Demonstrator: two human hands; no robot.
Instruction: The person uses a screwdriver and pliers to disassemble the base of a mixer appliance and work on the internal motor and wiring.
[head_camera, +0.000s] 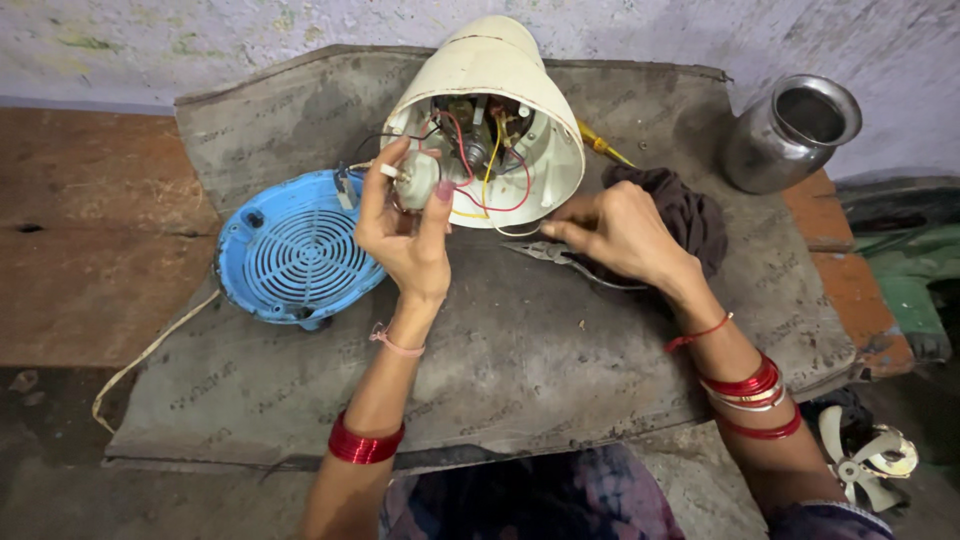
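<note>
A cream cone-shaped appliance housing (500, 75) lies on its side on a grey board (520, 360), its open end facing me with red, yellow and black wires (480, 170) and a small motor inside. My left hand (405, 225) pinches a small white wired part (415, 178) at the housing's rim. My right hand (620, 232) rests beside the rim, fingers curled over metal pliers (550, 252) that lie on the board.
A blue round vented base (295, 250) with a white cord (150, 350) sits at the left. A dark cloth (690, 215), a yellow-handled screwdriver (605, 148) and a steel pot (790, 130) are at the right. A small white fan blade (870, 460) lies at lower right.
</note>
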